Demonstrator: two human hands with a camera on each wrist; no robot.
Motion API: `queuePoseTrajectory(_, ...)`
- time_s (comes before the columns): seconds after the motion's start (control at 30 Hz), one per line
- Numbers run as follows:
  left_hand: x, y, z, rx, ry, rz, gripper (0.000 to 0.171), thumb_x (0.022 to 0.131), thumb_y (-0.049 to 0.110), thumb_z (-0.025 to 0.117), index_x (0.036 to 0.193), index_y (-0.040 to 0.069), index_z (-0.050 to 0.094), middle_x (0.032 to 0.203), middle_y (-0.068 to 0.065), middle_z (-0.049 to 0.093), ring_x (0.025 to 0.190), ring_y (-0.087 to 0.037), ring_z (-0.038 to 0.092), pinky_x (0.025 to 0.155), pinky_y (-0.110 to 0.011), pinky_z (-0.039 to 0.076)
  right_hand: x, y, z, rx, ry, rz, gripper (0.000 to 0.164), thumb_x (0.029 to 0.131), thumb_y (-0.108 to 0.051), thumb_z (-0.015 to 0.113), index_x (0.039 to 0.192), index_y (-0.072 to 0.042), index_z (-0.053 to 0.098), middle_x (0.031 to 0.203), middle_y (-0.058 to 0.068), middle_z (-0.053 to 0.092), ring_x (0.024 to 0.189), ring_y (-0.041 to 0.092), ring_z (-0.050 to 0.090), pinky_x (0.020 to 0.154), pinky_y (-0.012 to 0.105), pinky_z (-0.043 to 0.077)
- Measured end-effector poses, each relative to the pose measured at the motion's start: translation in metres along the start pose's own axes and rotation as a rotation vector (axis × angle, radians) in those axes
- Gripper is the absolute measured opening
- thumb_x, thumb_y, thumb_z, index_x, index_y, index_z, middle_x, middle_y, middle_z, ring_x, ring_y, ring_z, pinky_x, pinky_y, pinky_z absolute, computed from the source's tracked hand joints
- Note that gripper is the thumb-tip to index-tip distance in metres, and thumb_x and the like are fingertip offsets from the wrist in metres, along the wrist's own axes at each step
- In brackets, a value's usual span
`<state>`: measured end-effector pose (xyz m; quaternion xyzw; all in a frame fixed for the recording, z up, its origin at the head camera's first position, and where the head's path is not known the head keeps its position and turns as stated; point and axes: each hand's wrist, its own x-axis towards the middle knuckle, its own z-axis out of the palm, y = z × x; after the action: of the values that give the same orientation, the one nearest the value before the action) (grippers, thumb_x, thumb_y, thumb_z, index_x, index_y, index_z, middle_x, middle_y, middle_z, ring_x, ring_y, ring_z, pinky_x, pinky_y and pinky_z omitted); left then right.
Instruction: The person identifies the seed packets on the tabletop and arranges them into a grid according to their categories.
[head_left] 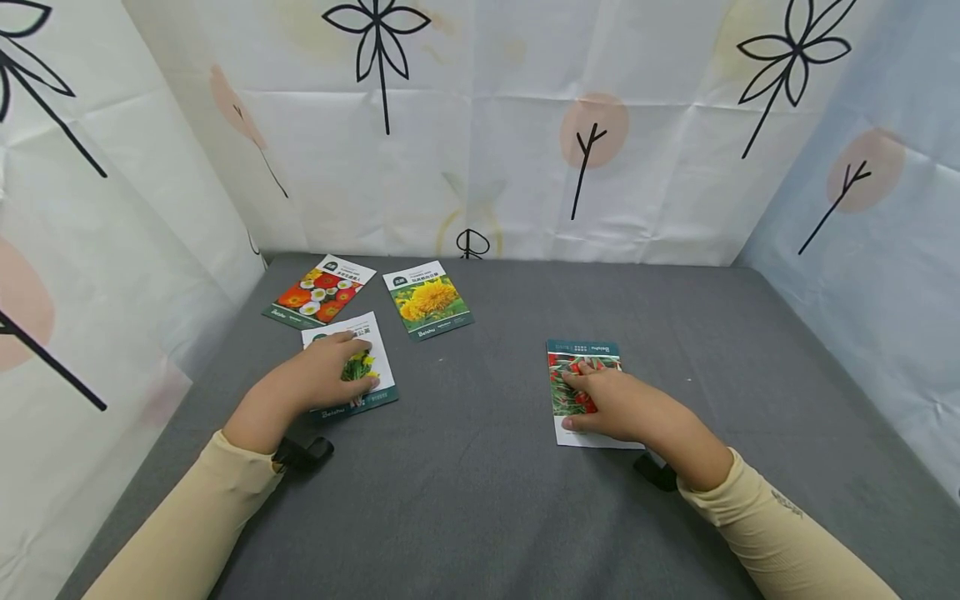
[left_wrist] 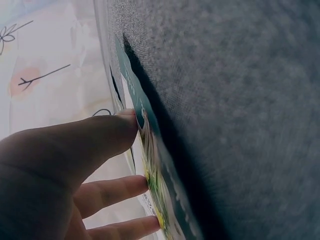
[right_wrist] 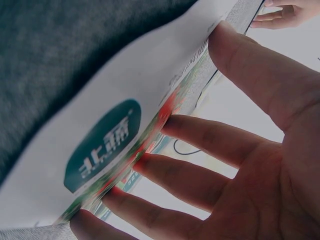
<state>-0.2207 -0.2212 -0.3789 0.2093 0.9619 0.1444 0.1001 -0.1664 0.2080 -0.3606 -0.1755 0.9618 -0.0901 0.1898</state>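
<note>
My left hand (head_left: pixel 318 377) rests its fingertips on a white seed packet (head_left: pixel 382 364) picturing a green plant with yellow blooms; much of that packet is under the hand. In the left wrist view, the thumb (left_wrist: pixel 112 131) and fingers touch its face, and the packet's edge stands a little off the cloth. On the right, a seed packet with red fruits (head_left: pixel 564 392) lies upside down, teal band away from me. My right hand (head_left: pixel 626 404) is on it, fingers spread, fingertips against its face in the right wrist view.
Two more seed packets lie farther back on the left: one with red, orange and white flowers (head_left: pixel 318 293), partly beside the left hand's packet, and one with yellow flowers (head_left: pixel 429 302). Grey cloth (head_left: pixel 465 500) covers the table. Patterned white curtains (head_left: pixel 495 167) enclose its back and sides.
</note>
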Motion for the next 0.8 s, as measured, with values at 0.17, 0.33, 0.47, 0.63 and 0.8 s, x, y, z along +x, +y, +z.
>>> queuePoseTrajectory(0.17,0.0007,0.0012,0.0002,0.001,-0.003,0.005,0.065,0.099,0.041,0.069,0.148,0.0,0.059,0.157,-0.036,0.046,0.147,-0.056,0.042,0.116,-0.071,0.04,-0.0012,-0.0001,0.0008,0.004,0.008,-0.001,0.08,0.098,-0.044,0.075,0.163,-0.009,0.044,0.168,0.03,0.033,0.154,0.052,0.036,0.119,0.067,0.039)
queuePoseTrajectory(0.33,0.0011,0.0021,0.0004,-0.001,-0.011,0.009,0.065,0.099,0.04,0.069,0.149,0.0,0.058,0.158,-0.036,0.045,0.148,-0.056,0.041,0.117,-0.071,0.039,-0.0016,0.0003,0.0021,0.005,0.015,-0.002,0.079,0.098,-0.045,0.075,0.162,-0.009,0.045,0.168,0.03,0.034,0.154,0.052,0.035,0.12,0.066,0.038)
queuePoseTrajectory(0.47,0.0007,0.0032,-0.001,0.004,-0.016,0.019,0.064,0.099,0.04,0.069,0.148,-0.001,0.058,0.158,-0.036,0.045,0.148,-0.056,0.041,0.117,-0.071,0.038,-0.0019,0.0006,0.0023,0.008,0.015,-0.002,0.079,0.098,-0.045,0.075,0.162,-0.009,0.045,0.169,0.029,0.034,0.155,0.051,0.035,0.121,0.066,0.037)
queuePoseTrajectory(0.63,0.0005,0.0044,0.0004,0.006,-0.019,0.015,0.064,0.1,0.04,0.068,0.149,0.0,0.058,0.159,-0.035,0.045,0.148,-0.055,0.041,0.117,-0.071,0.039,-0.001,0.0002,0.001,0.015,0.005,0.0,0.08,0.099,-0.044,0.075,0.163,-0.008,0.043,0.169,0.029,0.033,0.156,0.051,0.033,0.121,0.066,0.037)
queuePoseTrajectory(0.8,0.0006,0.0058,0.0024,-0.005,-0.023,0.009,0.065,0.099,0.041,0.069,0.15,0.001,0.058,0.16,-0.035,0.044,0.149,-0.055,0.04,0.117,-0.071,0.039,0.0,-0.0002,0.0001,0.011,-0.005,-0.004,0.079,0.099,-0.043,0.075,0.162,-0.007,0.043,0.169,0.03,0.032,0.157,0.05,0.031,0.122,0.066,0.035)
